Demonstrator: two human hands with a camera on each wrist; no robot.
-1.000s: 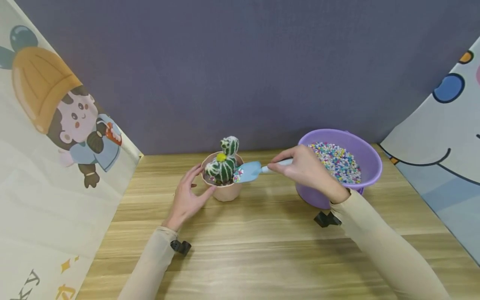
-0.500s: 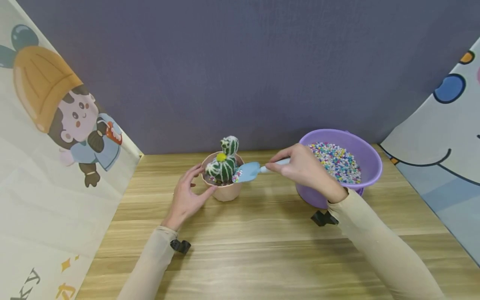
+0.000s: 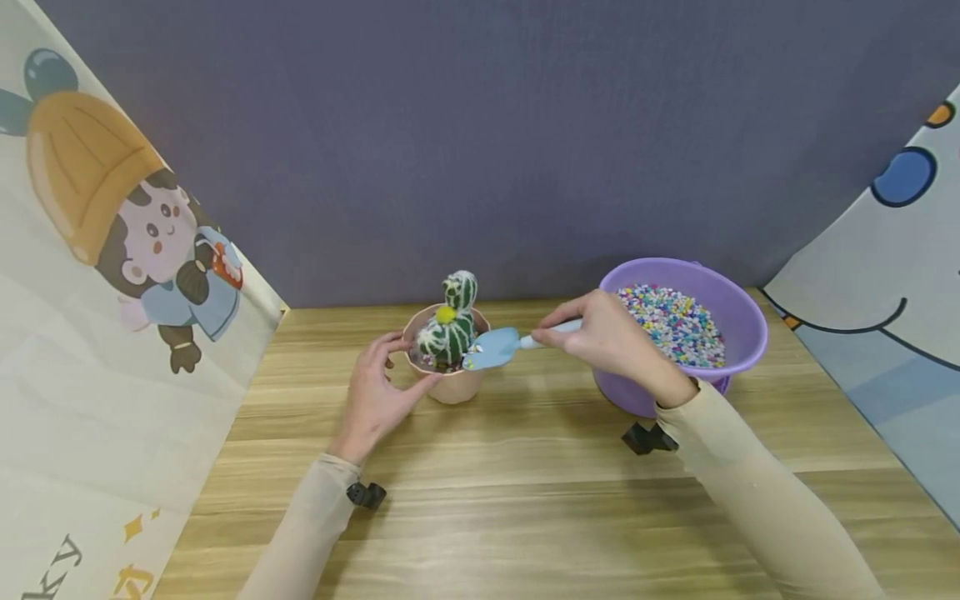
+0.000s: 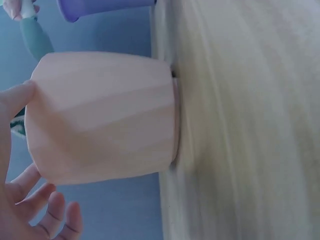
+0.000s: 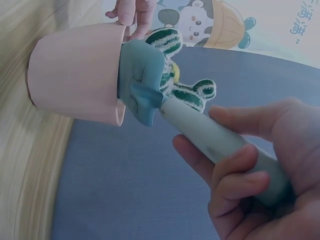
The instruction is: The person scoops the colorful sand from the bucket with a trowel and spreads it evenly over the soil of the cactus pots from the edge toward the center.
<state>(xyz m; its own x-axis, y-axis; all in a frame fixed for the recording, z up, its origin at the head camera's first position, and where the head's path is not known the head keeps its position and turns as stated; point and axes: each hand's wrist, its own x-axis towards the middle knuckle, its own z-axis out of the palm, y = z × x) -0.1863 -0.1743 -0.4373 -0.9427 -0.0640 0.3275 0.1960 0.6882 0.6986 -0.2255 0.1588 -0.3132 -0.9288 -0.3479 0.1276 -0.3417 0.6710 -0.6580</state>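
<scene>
A potted cactus (image 3: 448,340) with white fuzz and a yellow flower stands in a pale pink flowerpot (image 3: 454,387). My left hand (image 3: 377,402) holds the pot at its near left rim, thumb and index finger spread round it; in the left wrist view the other fingers (image 4: 52,215) hang free. Between thumb and fingers, my right hand (image 3: 618,340) grips the pale handle of a small blue trowel (image 3: 497,347). The trowel's tip lies over the pot's right rim beside the cactus, with a few coloured beads at its end. The right wrist view shows the blade's underside (image 5: 142,75).
To the right stands a purple bucket (image 3: 738,329) partly filled with multicoloured beads (image 3: 678,329), behind my right wrist. A dark wall (image 3: 480,150) closes off the back of the wooden table (image 3: 480,517). Printed cartoon panels flank both sides.
Most of the beads at the trowel's tip have gone from the blade, which has tipped slightly down toward the pot. My left hand keeps its place at the pot.
</scene>
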